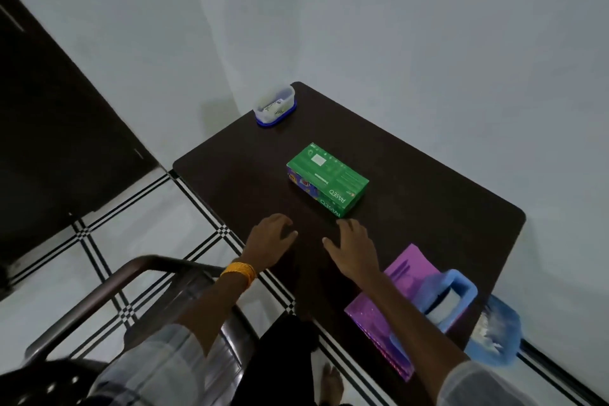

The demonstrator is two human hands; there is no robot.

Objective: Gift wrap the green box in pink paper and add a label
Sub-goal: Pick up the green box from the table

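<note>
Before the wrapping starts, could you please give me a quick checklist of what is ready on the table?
1. Green box flat on the table, unwrapped: ok.
2. Left hand and right hand open, holding nothing: ok.
3. Pink paper laid out: not ok, the blue tape dispenser sits on it.
4. Tape dispenser within reach of the right hand: ok.
5. Label in sight: cannot tell.

Dark brown counter (428, 208), rounded corners, pushed into the corner of a pale grey wall (362, 26). Clear plastic tub (275, 105) with a blue base sits on the counter's far corner; something white inside, can't tell what. Dark metal-framed chair (178, 264) just off the counter's near left side. White tiled floor (148, 217) with black striped lines left of the counter. Dark door (49, 125) well left of the counter. Blurred blue item (494, 336) past the counter's near right edge, unidentifiable.
</note>
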